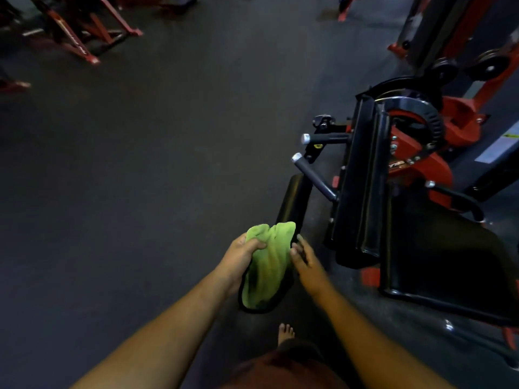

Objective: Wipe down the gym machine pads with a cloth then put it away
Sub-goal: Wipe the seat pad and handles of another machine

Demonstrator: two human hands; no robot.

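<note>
The room around me is dim, and the dark floor [140, 178] soaks up most of the light. My green cloth [268, 265] is the brightest thing in view, with deep shadow in its folds. Small glints sit on the chrome bar ends [305, 138] and along the glossy black pads [362, 192]. The wide lens bends the red frames [75, 37] at the top edge, and they look soft and smeared. My right hand [307, 265] is slightly blurred.

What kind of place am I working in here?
Most likely a gym floor. A red and black weight machine with a black roller pad stands on the right, more red machine frames sit behind, and dark flooring runs throughout.
</note>
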